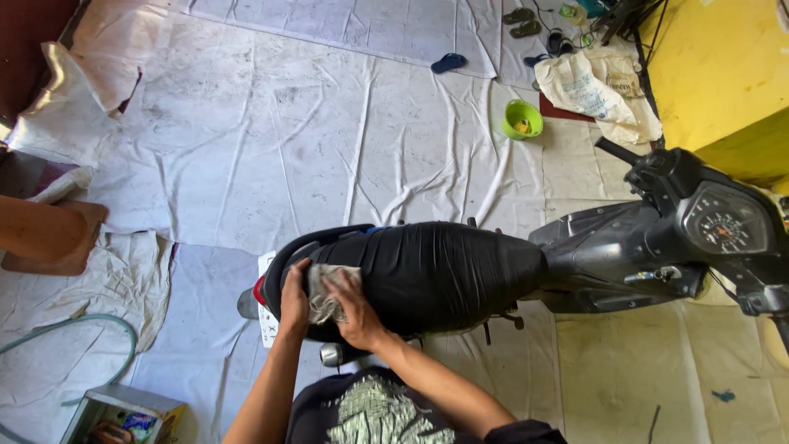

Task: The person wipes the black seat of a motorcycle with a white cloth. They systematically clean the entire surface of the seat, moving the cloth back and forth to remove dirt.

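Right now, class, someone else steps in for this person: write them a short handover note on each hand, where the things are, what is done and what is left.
Left hand: gripping the rear edge of the black motorbike seat.
Right hand: pressing a grey rag flat on the seat's rear end.
Things: the motorbike stands on white sheeting; a green bowl sits on the floor beyond it; a hose lies to the left.
Done: cannot tell how much of the seat is wiped.
Left: probably the seat's middle and front, away from the rag.

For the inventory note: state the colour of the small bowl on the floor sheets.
Bright green bowl, with something yellow inside; head view.
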